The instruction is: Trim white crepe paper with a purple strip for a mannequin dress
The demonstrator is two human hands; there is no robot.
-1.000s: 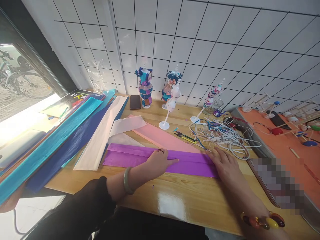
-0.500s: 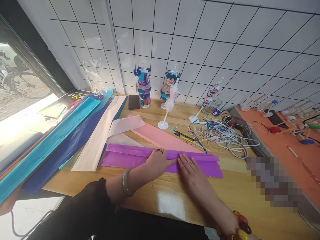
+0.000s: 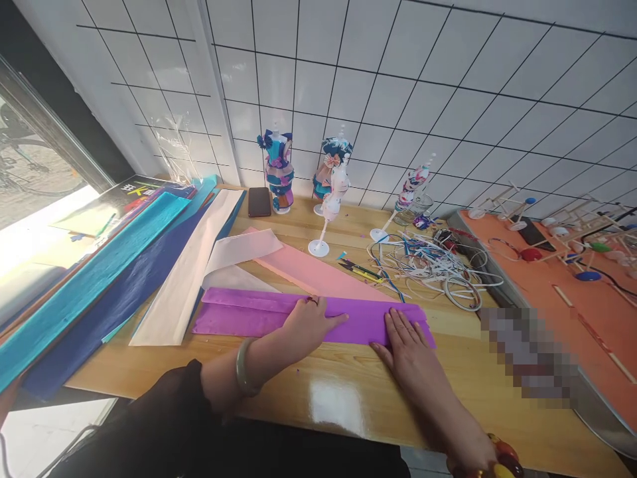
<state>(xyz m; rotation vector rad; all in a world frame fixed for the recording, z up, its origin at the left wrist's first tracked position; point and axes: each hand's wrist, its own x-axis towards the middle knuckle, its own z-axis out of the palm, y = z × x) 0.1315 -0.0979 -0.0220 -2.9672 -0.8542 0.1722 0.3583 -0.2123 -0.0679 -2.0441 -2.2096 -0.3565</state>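
A long purple paper strip [image 3: 239, 322] lies across the table in front of me, with a fold running along its far side. My left hand [image 3: 309, 325] presses on its middle, thumb stretched out to the right and the other fingers bent down on the paper, their tips partly hidden. Near the strip's right end, my right hand [image 3: 411, 342] rests with fingers extended flat on the paper. Past the strip lies a pink paper piece [image 3: 308, 265], partly covered by it. A white paper strip [image 3: 189, 265] and a folded pale strip [image 3: 243, 252] lie to the left.
Turquoise paper [image 3: 99, 279] and dark blue paper [image 3: 114, 318] lie at far left. Dressed mini mannequins [image 3: 279, 169] stand along the wall beside a phone [image 3: 259, 201]. Yellow-handled snips [image 3: 361, 269] lie near tangled cords [image 3: 432, 265]. An orange tray [image 3: 562, 279] holds wooden models.
My right hand has slid right along the purple strip, and the fold there now lies flatter. My left hand stays at the middle. The view has shifted slightly.
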